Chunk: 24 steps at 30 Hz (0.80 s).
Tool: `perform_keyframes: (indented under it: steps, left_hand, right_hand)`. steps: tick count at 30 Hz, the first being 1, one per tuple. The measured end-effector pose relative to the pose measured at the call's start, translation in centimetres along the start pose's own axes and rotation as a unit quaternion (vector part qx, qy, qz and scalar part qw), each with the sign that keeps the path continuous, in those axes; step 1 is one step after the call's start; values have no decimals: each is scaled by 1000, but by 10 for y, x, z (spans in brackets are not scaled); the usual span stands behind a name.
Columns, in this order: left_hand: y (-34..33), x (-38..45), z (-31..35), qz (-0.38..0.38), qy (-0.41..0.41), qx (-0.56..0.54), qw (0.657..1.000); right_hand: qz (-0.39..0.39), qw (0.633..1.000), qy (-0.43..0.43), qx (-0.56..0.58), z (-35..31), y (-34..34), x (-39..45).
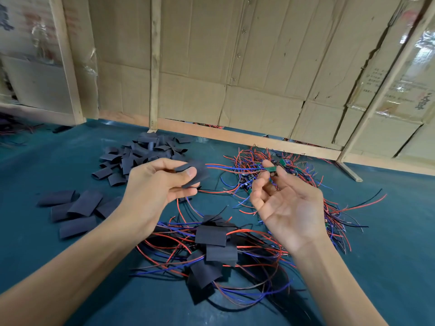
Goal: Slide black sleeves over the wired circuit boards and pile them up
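Observation:
My left hand (155, 184) pinches a black sleeve (196, 171) between thumb and fingers, above the table. My right hand (286, 203) is palm up and pinches a small green circuit board (270, 169) at its fingertips; red and blue wires run from the board leftward toward the sleeve. Below my hands lies a pile of sleeved boards (215, 243) with tangled wires. A heap of bare wired boards (277, 165) lies behind my right hand.
The teal table (388, 243) carries a heap of empty black sleeves (138, 154) at the back left and a few flat sleeves (77, 208) nearer at left. A cardboard wall (235, 55) with wooden posts closes the back.

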<state>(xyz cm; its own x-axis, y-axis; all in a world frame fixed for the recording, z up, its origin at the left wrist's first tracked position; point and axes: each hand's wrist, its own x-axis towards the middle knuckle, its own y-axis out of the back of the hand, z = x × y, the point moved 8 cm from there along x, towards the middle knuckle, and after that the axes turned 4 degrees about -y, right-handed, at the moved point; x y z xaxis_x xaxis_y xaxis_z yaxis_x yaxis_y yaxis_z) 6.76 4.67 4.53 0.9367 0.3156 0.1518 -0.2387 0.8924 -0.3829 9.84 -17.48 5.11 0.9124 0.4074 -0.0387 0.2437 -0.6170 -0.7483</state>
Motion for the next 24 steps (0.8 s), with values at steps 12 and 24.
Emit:
perform_keyframes:
  steps: [12, 24]
  left_hand:
    - [-17, -2, 9, -128, -65, 206, 968]
    - [-32, -15, 3, -200, -171, 539, 800]
  right_hand:
    - [59, 991, 45, -112, 7, 8, 4]
    - [9, 951, 21, -308, 21, -7, -2]
